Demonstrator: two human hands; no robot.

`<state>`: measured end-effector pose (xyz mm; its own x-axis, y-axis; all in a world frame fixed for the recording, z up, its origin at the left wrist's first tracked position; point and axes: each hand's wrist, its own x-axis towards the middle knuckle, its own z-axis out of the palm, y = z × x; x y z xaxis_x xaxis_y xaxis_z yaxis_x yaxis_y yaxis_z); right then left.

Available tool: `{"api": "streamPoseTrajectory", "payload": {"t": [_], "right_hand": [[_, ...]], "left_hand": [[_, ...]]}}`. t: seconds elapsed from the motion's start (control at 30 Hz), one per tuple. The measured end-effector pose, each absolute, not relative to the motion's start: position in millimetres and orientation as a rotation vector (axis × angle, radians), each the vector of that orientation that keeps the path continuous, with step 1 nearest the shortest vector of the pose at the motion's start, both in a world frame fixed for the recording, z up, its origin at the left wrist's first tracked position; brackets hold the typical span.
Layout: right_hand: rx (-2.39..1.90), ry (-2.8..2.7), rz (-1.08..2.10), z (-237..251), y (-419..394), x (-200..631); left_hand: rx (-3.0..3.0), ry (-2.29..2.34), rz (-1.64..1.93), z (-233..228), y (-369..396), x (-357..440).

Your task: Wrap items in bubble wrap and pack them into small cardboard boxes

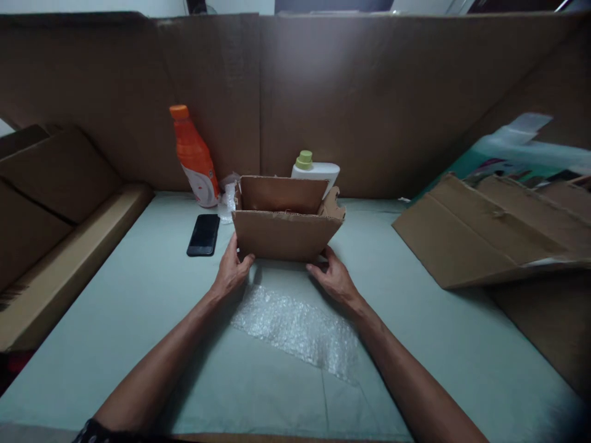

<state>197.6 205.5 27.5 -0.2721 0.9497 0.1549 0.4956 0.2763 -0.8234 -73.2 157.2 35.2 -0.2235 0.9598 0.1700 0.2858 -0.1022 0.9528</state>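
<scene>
A small cardboard box (pixel 286 237) with its flaps raised stands in the middle of the table. At its lower left corner my left hand (pixel 232 271) grips it, thumb along the front bottom edge. My right hand (pixel 336 278) holds the lower right corner in much the same way, its fingers partly hidden behind the box. What lies inside the box cannot be made out. Between my forearms a strip of bubble wrap (pixel 295 326) is spread on the table, just in front of the box.
Behind the box stands a white bottle with a green cap (pixel 316 170). An orange bottle (pixel 196 157), a black phone (pixel 203 235) and crumpled clear wrap (pixel 227 203) are to the left. Larger cardboard (pixel 484 234) and a teal-liquid container (pixel 512 147) are right; cardboard walls (pixel 207 74) surround the table (pixel 152 295).
</scene>
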Motion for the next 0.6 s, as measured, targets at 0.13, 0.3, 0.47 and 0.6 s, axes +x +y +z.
{"api": "streamPoseTrajectory", "payload": {"t": [0.13, 0.3, 0.47, 0.6], "right_hand": [[-1.265, -1.897, 0.893, 26.7, 219.2, 198.6], [-1.233, -1.931, 0.873, 28.0, 215.8, 192.7], [-1.254, -1.942, 0.836, 38.1, 206.9, 181.5], [-1.275, -1.766, 0.467, 80.1, 180.6, 229.7]], "left_hand": [[1.396, 1.498, 1.358, 29.8, 150.0, -75.3], [1.400, 1.580, 1.317, 22.4, 133.2, -78.4], [1.453, 1.616, 1.313, 20.0, 123.1, -85.5], [1.617, 1.803, 1.205, 17.5, 97.8, -107.3]]}}
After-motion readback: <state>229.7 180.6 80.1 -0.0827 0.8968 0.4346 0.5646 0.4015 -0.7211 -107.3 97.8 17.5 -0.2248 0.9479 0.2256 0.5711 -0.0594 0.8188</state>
